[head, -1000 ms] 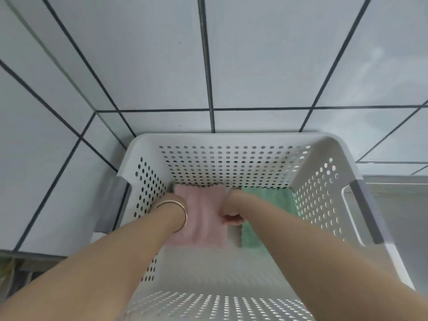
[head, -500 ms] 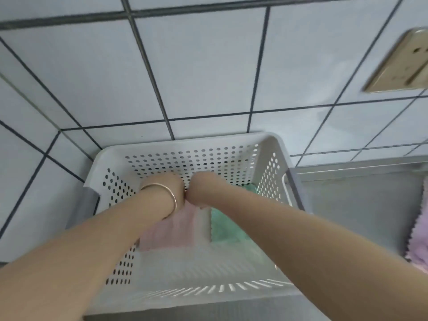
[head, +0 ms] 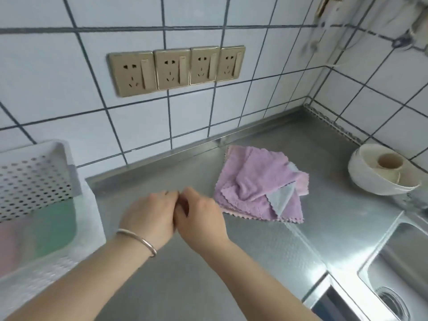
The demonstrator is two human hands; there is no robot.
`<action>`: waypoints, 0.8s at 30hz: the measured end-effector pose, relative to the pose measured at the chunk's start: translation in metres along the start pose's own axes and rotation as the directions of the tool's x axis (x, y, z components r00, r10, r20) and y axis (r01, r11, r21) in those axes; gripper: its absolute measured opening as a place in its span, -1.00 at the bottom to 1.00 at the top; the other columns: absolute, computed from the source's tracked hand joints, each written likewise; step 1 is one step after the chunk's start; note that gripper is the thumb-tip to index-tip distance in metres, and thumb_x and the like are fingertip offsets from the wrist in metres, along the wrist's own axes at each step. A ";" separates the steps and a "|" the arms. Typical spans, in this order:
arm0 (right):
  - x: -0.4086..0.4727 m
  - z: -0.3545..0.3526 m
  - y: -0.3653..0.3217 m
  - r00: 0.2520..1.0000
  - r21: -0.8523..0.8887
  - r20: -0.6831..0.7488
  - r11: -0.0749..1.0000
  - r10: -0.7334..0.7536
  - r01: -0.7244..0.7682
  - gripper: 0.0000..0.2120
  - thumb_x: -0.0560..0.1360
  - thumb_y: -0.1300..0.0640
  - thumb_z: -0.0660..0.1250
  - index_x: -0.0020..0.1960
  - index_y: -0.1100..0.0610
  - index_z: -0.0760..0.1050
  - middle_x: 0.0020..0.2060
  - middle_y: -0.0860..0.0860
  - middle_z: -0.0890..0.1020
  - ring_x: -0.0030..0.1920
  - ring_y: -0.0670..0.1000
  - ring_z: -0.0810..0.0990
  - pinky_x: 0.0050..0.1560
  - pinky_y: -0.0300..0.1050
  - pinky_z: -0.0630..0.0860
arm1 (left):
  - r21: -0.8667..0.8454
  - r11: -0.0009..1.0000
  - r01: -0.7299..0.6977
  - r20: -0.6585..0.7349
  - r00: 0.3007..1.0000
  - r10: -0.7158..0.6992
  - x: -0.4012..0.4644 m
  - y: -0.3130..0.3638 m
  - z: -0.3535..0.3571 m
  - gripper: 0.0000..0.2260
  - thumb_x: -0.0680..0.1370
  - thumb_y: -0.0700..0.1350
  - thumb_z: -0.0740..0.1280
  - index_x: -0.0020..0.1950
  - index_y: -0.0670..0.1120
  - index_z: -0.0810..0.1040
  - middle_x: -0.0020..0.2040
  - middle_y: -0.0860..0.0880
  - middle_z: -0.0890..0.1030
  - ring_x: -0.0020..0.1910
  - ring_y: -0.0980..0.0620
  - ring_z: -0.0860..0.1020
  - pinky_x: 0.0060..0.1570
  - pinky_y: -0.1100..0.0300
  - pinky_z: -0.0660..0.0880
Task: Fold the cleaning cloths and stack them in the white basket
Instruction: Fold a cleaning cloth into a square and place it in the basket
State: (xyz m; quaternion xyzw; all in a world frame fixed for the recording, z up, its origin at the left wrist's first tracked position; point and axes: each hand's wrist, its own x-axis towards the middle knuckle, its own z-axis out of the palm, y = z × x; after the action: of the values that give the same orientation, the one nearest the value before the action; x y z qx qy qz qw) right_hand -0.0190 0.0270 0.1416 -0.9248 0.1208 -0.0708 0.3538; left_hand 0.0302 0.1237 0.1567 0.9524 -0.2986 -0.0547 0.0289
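The white perforated basket (head: pixel 91 218) stands at the left edge of the steel counter. Inside it lie a folded green cloth (head: pixel 55 225) and, blurred at the far left, a pink cloth (head: pixel 9 246). A loose pile of purple cloths (head: pixel 259 186) with a pale blue corner showing lies on the counter near the wall. My left hand (head: pixel 150 216), with a silver bangle on the wrist, and my right hand (head: pixel 199 216) hover side by side over the counter between basket and pile. Both have curled fingers, touch each other and hold nothing.
A white bowl (head: pixel 361 179) with a beige cup inside stands at the right by the corner. A steel sink (head: pixel 398 274) drops off at the lower right. Tiled wall with several sockets (head: pixel 176 68) runs behind the counter (head: pixel 278 251).
Both hands have come out of the basket, leaving the pink cloth inside. The view has swung right, so the counter and the purple pile are now in sight.
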 end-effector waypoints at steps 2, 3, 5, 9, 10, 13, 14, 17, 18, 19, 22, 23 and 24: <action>-0.006 -0.011 0.057 0.992 -0.043 0.045 0.992 0.119 -0.118 -0.88 0.51 0.12 0.17 -0.11 0.15 0.42 -0.13 0.16 0.62 -0.11 0.23 0.54 -0.23 -0.03 0.35 | -0.051 0.998 -0.035 0.079 0.996 0.039 0.021 0.045 0.039 -0.78 0.51 -0.11 0.13 0.10 -0.04 0.48 0.06 -0.06 0.59 0.08 -0.15 0.57 -0.07 0.07 0.46; -0.008 -0.014 0.081 0.984 -0.065 0.067 0.984 0.167 -0.163 -0.87 0.51 0.11 0.17 -0.08 0.15 0.43 -0.10 0.14 0.63 -0.07 0.21 0.55 -0.20 -0.04 0.37 | -0.090 0.995 -0.050 0.113 0.992 0.060 0.029 0.062 0.056 -0.75 0.49 -0.11 0.11 0.10 -0.06 0.49 0.07 -0.08 0.59 0.08 -0.17 0.56 -0.05 0.05 0.47; -0.012 -0.021 0.127 0.970 -0.106 0.104 0.972 0.220 -0.209 -0.84 0.52 0.11 0.15 0.02 0.12 0.45 -0.02 0.09 0.62 0.01 0.17 0.55 -0.13 -0.06 0.41 | -0.149 0.987 -0.057 0.168 0.982 0.082 0.046 0.093 0.088 -0.74 0.50 -0.11 0.11 0.12 -0.05 0.49 0.11 -0.06 0.58 0.12 -0.13 0.55 0.00 0.06 0.47; -0.011 -0.048 0.223 0.983 -0.243 0.139 0.966 0.123 -0.086 -0.67 0.37 0.30 0.23 0.10 0.08 0.52 0.02 -0.01 0.58 0.07 0.06 0.53 -0.09 -0.14 0.44 | -0.277 0.959 -0.067 0.193 0.973 0.124 0.076 0.147 0.136 -0.73 0.53 -0.08 0.22 0.22 0.06 0.46 0.25 0.09 0.46 0.23 0.02 0.47 0.10 0.10 0.47; -0.007 -0.057 0.244 0.988 -0.284 0.145 0.959 0.044 -0.001 -0.63 0.24 0.34 0.31 0.00 0.08 0.57 -0.09 -0.04 0.61 -0.03 0.07 0.57 -0.20 -0.16 0.47 | -0.302 0.951 -0.065 0.204 0.970 0.132 0.082 0.159 0.146 -0.72 0.53 -0.08 0.23 0.24 0.06 0.45 0.26 0.09 0.43 0.27 0.03 0.43 0.14 0.09 0.45; 0.005 -0.078 0.297 0.966 -0.437 0.218 0.872 -0.136 0.221 -0.53 -0.10 0.29 0.45 -0.21 -0.01 0.59 -0.28 -0.14 0.60 -0.25 0.00 0.60 -0.35 -0.24 0.48 | -0.333 0.940 -0.079 0.184 0.972 0.146 0.095 0.186 0.163 -0.68 0.53 -0.09 0.25 0.29 0.01 0.44 0.27 0.06 0.41 0.31 0.02 0.35 0.27 0.14 0.36; 0.008 -0.081 0.309 0.950 -0.470 0.263 0.837 -0.171 0.281 -0.51 -0.11 0.26 0.48 -0.19 -0.02 0.60 -0.25 -0.14 0.62 -0.22 0.00 0.61 -0.28 -0.23 0.52 | -0.329 0.940 -0.095 0.160 0.975 0.154 0.097 0.192 0.166 -0.68 0.51 -0.09 0.28 0.27 0.00 0.46 0.26 0.07 0.43 0.30 0.02 0.36 0.27 0.17 0.36; 0.021 -0.088 0.332 0.892 -0.533 0.366 0.726 -0.266 0.435 -0.58 0.02 0.16 0.50 -0.12 -0.01 0.60 -0.15 -0.07 0.63 -0.10 0.05 0.56 0.00 -0.11 0.42 | -0.281 0.945 -0.170 0.071 0.978 0.197 0.105 0.208 0.170 -0.59 0.20 0.04 0.53 0.03 0.07 0.61 0.04 0.14 0.60 0.03 0.12 0.60 0.00 0.30 0.53; 0.025 -0.089 0.336 0.885 -0.567 0.356 0.683 -0.300 0.460 -0.67 0.07 0.16 0.46 -0.16 0.00 0.59 -0.17 -0.05 0.62 -0.09 0.06 0.48 0.00 -0.09 0.34 | -0.253 0.953 -0.165 0.092 0.977 0.193 0.107 0.212 0.170 -0.54 0.07 0.08 0.56 -0.06 0.10 0.63 -0.03 0.17 0.62 -0.08 0.16 0.63 -0.13 0.34 0.56; 0.030 -0.089 0.337 0.882 -0.596 0.343 0.652 -0.323 0.470 -0.76 0.11 0.16 0.41 -0.21 0.02 0.57 -0.21 -0.03 0.61 -0.11 0.06 0.40 -0.02 -0.08 0.30 | -0.219 0.962 -0.165 0.093 0.978 0.189 0.111 0.216 0.171 -0.50 0.00 0.12 0.57 -0.09 0.10 0.64 -0.06 0.18 0.63 -0.14 0.19 0.64 -0.21 0.36 0.56; 0.038 -0.094 0.343 0.876 -0.595 0.273 0.646 -0.399 0.479 -0.90 0.19 0.12 0.32 -0.29 0.05 0.56 -0.27 -0.01 0.56 -0.15 0.06 0.32 -0.01 -0.08 0.29 | -0.170 0.970 -0.173 0.085 0.978 0.190 0.121 0.222 0.175 -0.48 0.00 0.16 0.55 -0.08 0.10 0.65 -0.04 0.17 0.64 -0.16 0.16 0.63 -0.22 0.34 0.57; 0.039 -0.099 0.343 0.872 -0.564 0.235 0.671 -0.429 0.482 -0.88 0.24 0.12 0.26 -0.27 0.07 0.56 -0.28 0.00 0.55 -0.15 0.07 0.34 0.01 -0.08 0.30 | -0.155 0.972 -0.174 0.085 0.978 0.188 0.124 0.222 0.175 -0.51 0.02 0.16 0.55 -0.08 0.11 0.64 -0.04 0.17 0.63 -0.15 0.14 0.63 -0.21 0.31 0.58; 0.039 -0.104 0.343 0.858 -0.513 0.200 0.695 -0.473 0.503 -0.86 0.27 0.14 0.22 -0.27 0.09 0.55 -0.28 0.02 0.54 -0.15 0.08 0.37 0.02 -0.08 0.32 | -0.137 0.975 -0.175 0.068 0.980 0.185 0.129 0.221 0.175 -0.54 0.03 0.15 0.55 -0.10 0.12 0.64 -0.06 0.18 0.63 -0.14 0.12 0.62 -0.20 0.29 0.57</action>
State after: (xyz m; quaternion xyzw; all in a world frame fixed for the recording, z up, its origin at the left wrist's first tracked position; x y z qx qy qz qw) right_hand -0.0631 -0.2973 -0.0105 -0.9863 -0.1229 -0.0999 0.0452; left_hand -0.0113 -0.1351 -0.0090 0.9145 -0.3803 -0.1095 0.0841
